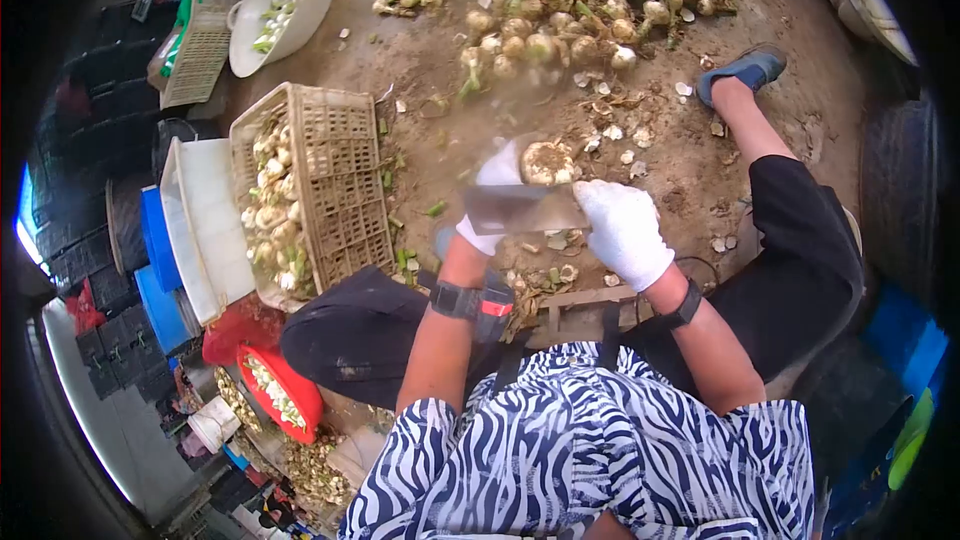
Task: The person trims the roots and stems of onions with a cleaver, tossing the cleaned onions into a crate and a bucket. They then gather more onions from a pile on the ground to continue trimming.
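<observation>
My right hand (628,233), in a white glove, is closed around the handle end of a cleaver (520,210). The wide blade, blurred, points left across my body. My left hand (497,172), also gloved in white, is partly behind the blade; its fingers are smeared and hidden, so whether it holds anything I cannot make out. Just beyond the blade, between both hands, sits a round tan thing (549,162) with pale flakes on top. Farther ahead lies a large heap of pale brown bulbs (560,25) with green stalks.
At left, a tan plastic crate (340,180) holds trimmed bulbs, beside a white bin (210,220). A white tub (310,20) stands behind, and a red basin (310,395) near my left knee. Peelings (645,137) litter the dirt ground. My legs spread on both sides.
</observation>
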`<state>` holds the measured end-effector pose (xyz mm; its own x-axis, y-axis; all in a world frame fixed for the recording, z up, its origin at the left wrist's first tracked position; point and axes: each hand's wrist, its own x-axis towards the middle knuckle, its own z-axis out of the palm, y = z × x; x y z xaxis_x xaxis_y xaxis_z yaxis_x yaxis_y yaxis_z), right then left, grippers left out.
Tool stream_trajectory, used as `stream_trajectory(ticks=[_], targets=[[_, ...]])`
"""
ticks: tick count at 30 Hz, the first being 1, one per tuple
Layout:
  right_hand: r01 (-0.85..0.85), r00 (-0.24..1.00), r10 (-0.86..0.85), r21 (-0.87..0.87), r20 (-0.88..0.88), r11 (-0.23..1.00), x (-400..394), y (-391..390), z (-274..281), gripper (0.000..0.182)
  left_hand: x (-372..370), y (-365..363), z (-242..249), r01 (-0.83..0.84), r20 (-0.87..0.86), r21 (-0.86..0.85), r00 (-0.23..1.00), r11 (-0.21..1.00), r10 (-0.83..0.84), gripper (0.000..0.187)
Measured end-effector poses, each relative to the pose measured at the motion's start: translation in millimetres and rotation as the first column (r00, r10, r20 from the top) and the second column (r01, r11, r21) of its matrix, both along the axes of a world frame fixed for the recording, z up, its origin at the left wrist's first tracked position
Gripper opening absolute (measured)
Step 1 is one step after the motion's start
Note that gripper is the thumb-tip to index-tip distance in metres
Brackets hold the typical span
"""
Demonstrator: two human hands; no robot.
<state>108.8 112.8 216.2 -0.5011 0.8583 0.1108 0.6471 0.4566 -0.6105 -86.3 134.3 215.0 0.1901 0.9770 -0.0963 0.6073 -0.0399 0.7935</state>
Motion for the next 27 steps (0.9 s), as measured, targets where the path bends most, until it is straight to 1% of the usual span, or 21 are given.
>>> stream_trajectory(ticks=[1, 4, 6, 8, 10, 11, 12, 13, 14, 15, 16, 18, 19, 20, 21, 22, 23, 24, 25, 26, 27], targets=[[-0.012, 1.0, 0.012, 0.068, 0.01, 0.998, -0.9, -4.1, 3.0, 0.011, -2.0, -7.2, 3.7, -0.003, -0.007, 0.006, 1.0, 1.0, 0.004, 0.061], [0.005, 1.0, -0.006, 0.063, 0.021, 0.998, -1.8, -11.4, 3.5, 0.011, -6.4, -26.6, 9.1, -0.053, -0.002, 0.056, 0.999, 0.997, 0.053, 0.058], [-0.003, 0.999, 0.0, 0.074, 0.04, 0.997, -0.8, -13.8, -2.7, 0.012, -8.8, -39.2, 13.9, -0.1, 0.057, 0.082, 0.994, 0.992, 0.095, 0.051], [-0.019, 0.998, 0.014, 0.077, 0.064, 0.997, 1.5, -14.1, -15.1, 0.012, -10.5, -47.1, 17.3, -0.124, 0.089, 0.101, 0.989, 0.987, 0.115, 0.051], [0.087, 0.994, -0.087, 0.008, 0.068, 0.996, 3.6, -6.1, -34.8, 0.016, -11.0, -51.0, 31.3, -0.156, 0.273, -0.274, 0.934, 0.949, 0.232, 0.054], [0.192, 0.964, -0.17, -0.095, 0.205, 0.977, 21.7, 12.0, -62.4, 0.018, -1.8, -61.8, 54.4, -0.272, 0.301, -0.224, 0.894, 0.936, 0.332, 0.058], [0.311, 0.909, -0.235, -0.183, 0.344, 0.933, 35.6, 23.9, -84.4, 0.021, -1.8, -64.9, 61.8, -0.27, 0.291, -0.225, 0.899, 0.936, 0.329, 0.058], [0.303, 0.914, -0.227, -0.192, 0.336, 0.933, 27.6, 20.7, -77.6, 0.021, -4.0, -69.9, 67.7, -0.272, 0.213, -0.181, 0.927, 0.945, 0.308, 0.06], [0.291, 0.939, -0.262, -0.11, 0.225, 0.95, 19.8, 23.6, -59.2, 0.017, -4.5, -73.0, 69.0, -0.281, 0.144, -0.13, 0.944, 0.951, 0.298, 0.063], [0.288, 0.952, -0.284, -0.029, 0.114, 0.957, 12.7, 22.1, -41.4, 0.012, -10.7, -70.6, 62.3, -0.267, -0.04, -0.063, 0.963, 0.962, 0.265, 0.062], [0.206, 0.976, -0.204, 0.035, -0.072, 0.978, 1.0, 9.4, -23.9, 0.013, -19.9, -66.7, 45.9, -0.273, -0.038, -0.059, 0.962, 0.96, 0.271, 0.062], [0.0, 0.983, 0.019, 0.105, -0.183, 0.994, -15.2, -11.7, 17.2, 0.013, -36.9, -62.0, 13.4, -0.031, -0.151, -0.052, 0.988, 0.998, 0.023, 0.06], [0.005, 0.983, 0.013, 0.097, -0.181, 0.995, -14.6, -14.1, 15.1, 0.013, -27.0, -72.1, 13.6, -0.292, 0.257, -0.062, 0.919, 0.954, 0.298, 0.059], [-0.012, 0.996, 0.02, 0.091, -0.092, 0.996, -13.4, -13.9, 11.0, 0.014, -22.9, -69.1, 24.1, -0.285, 0.261, -0.067, 0.92, 0.956, 0.292, 0.059], [-0.031, 0.999, 0.032, 0.082, -0.002, 0.996, -12.8, -13.2, 5.2, 0.014, -21.7, -65.9, 36.6, -0.23, 0.164, -0.06, 0.958, 0.971, 0.237, 0.061], [0.045, 0.996, -0.046, 0.02, 0.079, 0.999, -4.6, -5.5, -20.0, 0.015, -18.9, -62.8, 49.1, -0.175, 0.063, -0.054, 0.982, 0.983, 0.178, 0.062], [0.108, 0.973, -0.099, -0.036, 0.208, 0.993, 11.9, 10.3, -51.5, 0.016, -14.3, -68.7, 56.8, -0.226, 0.032, -0.045, 0.973, 0.973, 0.228, 0.064], [0.177, 0.931, -0.139, -0.082, 0.337, 0.981, 23.3, 20.3, -70.6, 0.018, -11.4, -68.6, 64.3, -0.221, 0.031, -0.05, 0.974, 0.974, 0.222, 0.064], [0.173, 0.931, -0.136, -0.083, 0.338, 0.981, 19.4, 18.9, -62.1, 0.018, -9.3, -67.1, 71.3, -0.232, 0.013, -0.027, 0.973, 0.972, 0.232, 0.065], [0.189, 0.961, -0.169, -0.074, 0.221, 0.979, 12.8, 18.9, -41.8, 0.018, -7.1, -65.7, 72.9, -0.252, 0.003, 0.003, 0.968, 0.968, 0.252, 0.066], [0.203, 0.976, -0.195, -0.078, 0.097, 0.976, 5.4, 11.5, -22.0, 0.018, -11.3, -63.0, 66.9, -0.249, -0.127, 0.016, 0.96, 0.968, 0.249, 0.069]])
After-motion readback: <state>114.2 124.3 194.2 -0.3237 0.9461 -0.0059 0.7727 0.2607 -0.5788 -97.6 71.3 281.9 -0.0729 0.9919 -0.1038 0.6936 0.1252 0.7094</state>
